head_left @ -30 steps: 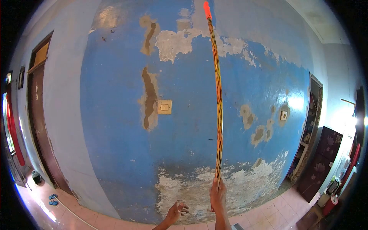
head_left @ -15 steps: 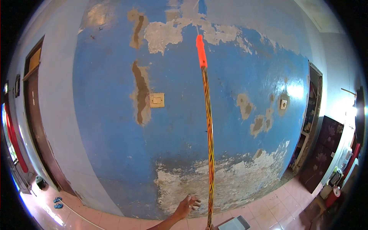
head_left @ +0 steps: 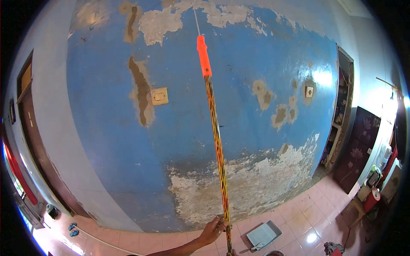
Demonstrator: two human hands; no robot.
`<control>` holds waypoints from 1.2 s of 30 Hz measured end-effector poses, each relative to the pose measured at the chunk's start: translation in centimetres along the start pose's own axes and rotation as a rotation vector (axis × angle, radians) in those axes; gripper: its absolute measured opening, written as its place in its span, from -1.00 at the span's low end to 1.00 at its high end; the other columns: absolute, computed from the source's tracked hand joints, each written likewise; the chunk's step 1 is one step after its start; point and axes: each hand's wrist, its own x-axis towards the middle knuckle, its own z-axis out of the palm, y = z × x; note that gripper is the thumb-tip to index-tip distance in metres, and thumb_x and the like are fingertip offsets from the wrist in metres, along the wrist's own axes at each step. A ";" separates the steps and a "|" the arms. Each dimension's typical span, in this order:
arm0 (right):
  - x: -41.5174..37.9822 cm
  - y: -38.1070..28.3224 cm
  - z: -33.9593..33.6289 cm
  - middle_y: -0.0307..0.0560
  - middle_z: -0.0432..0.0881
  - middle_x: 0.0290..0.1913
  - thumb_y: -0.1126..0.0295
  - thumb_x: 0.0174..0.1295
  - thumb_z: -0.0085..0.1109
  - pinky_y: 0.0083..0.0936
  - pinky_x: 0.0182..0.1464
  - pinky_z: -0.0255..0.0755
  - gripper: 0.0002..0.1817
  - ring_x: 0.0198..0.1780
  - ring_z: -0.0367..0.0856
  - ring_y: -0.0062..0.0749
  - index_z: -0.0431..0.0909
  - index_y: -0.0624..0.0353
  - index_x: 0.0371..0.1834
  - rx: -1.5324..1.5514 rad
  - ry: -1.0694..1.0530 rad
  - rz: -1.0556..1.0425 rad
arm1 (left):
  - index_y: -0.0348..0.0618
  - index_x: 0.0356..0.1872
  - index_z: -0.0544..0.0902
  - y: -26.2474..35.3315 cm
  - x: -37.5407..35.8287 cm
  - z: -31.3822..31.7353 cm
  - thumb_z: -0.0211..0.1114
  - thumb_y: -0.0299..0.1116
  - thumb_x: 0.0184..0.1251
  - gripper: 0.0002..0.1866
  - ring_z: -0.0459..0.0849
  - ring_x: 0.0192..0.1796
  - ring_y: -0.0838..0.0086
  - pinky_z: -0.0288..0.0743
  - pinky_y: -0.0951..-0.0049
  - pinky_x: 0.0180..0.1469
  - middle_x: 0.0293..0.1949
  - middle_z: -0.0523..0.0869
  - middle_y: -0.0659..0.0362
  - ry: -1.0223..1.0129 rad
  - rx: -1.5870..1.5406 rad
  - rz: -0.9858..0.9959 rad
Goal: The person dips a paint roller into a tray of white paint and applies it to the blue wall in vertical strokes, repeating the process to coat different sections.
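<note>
A long extension pole (head_left: 218, 158) with a yellow, black and orange pattern rises in front of me, leaning slightly left. On its top end sits the bright orange handle (head_left: 204, 55) of a paint roller. A thin metal rod runs up from the handle, and the roller head is out of view. My left hand (head_left: 211, 231) is at the lower part of the pole, its fingers curled against it. Below it, at the bottom edge, only a bit of my right hand (head_left: 232, 253) shows around the pole; most of it is cut off.
Ahead stands a blue wall (head_left: 183, 128) with peeling patches and a light switch (head_left: 159, 96). A paint tray (head_left: 264, 235) with a brush lies on the pink tiles, beside a partly visible container (head_left: 273, 253). Blue sandals (head_left: 73, 229) are at left, a dark cabinet (head_left: 358, 149) at right.
My left hand, apart from the pole before with fingers spread, has come onto it. The pole now leans left in view, and the camera has tilted down, showing more floor and the tray.
</note>
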 end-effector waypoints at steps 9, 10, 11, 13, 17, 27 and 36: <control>7.1 -12.8 -2.8 0.12 0.53 -0.53 0.05 0.41 -0.07 -0.20 -0.46 0.32 -0.50 -0.52 0.45 0.01 0.42 0.31 0.10 0.034 0.025 -0.198 | -0.34 0.22 0.34 5.7 -0.1 -0.3 0.17 -0.22 0.45 -0.52 0.67 -0.20 0.45 0.54 0.43 -0.13 -0.23 0.66 0.09 0.062 0.162 0.231; 7.7 -14.7 -3.3 0.08 0.52 -0.55 0.04 0.41 -0.08 -0.22 -0.47 0.30 -0.51 -0.54 0.43 -0.04 0.43 0.30 0.08 0.049 0.029 -0.213 | -0.34 0.22 0.34 6.0 0.2 -0.5 0.17 -0.21 0.44 -0.51 0.67 -0.20 0.45 0.54 0.42 -0.14 -0.24 0.66 0.08 0.059 0.166 0.221; 8.1 -16.1 -3.6 0.05 0.51 -0.57 0.04 0.41 -0.09 -0.25 -0.49 0.29 -0.52 -0.57 0.42 -0.09 0.43 0.30 0.05 0.064 0.031 -0.226 | -0.34 0.22 0.34 6.4 0.4 -0.7 0.18 -0.20 0.44 -0.50 0.68 -0.20 0.45 0.55 0.40 -0.14 -0.25 0.67 0.08 0.057 0.171 0.208; 8.5 -16.7 -3.5 0.02 0.50 -0.60 0.03 0.41 -0.09 -0.27 -0.51 0.28 -0.52 -0.59 0.41 -0.14 0.43 0.30 0.03 0.081 0.032 -0.244 | -0.34 0.22 0.35 8.3 1.2 -1.2 0.18 -0.20 0.44 -0.50 0.68 -0.20 0.46 0.54 0.41 -0.14 -0.28 0.67 0.08 0.069 0.173 0.226; 8.3 -21.0 -5.4 -0.21 0.34 -0.69 -0.01 0.45 -0.19 -0.43 -0.57 0.20 -0.56 -0.64 0.32 -0.47 0.39 0.21 -0.17 0.223 0.052 -0.303 | -0.35 0.21 0.37 12.9 2.6 -2.6 0.17 -0.21 0.45 -0.52 0.63 -0.26 0.52 0.51 0.45 -0.19 -0.32 0.65 0.13 0.136 0.297 0.285; 12.3 -31.1 -7.2 -0.19 0.38 -0.60 0.04 0.47 -0.17 -0.48 -0.58 0.22 -0.59 -0.63 0.30 -0.51 0.36 0.22 -0.09 0.433 -0.032 -0.280 | -0.39 0.28 0.31 24.0 8.1 -4.6 0.21 -0.19 0.41 -0.42 0.62 -0.28 0.49 0.48 0.43 -0.21 -0.38 0.61 0.18 0.226 -0.122 0.634; 13.8 -33.0 -8.6 -0.34 0.22 -0.71 -0.04 0.44 -0.14 -0.63 -0.70 0.04 -0.56 -0.74 0.13 -0.69 0.34 0.17 -0.25 0.539 -0.083 -0.197 | -0.36 0.35 0.19 27.2 10.0 -5.2 0.22 -0.18 0.40 -0.34 0.63 -0.34 0.52 0.45 0.47 -0.28 -0.46 0.62 0.23 0.180 0.018 0.672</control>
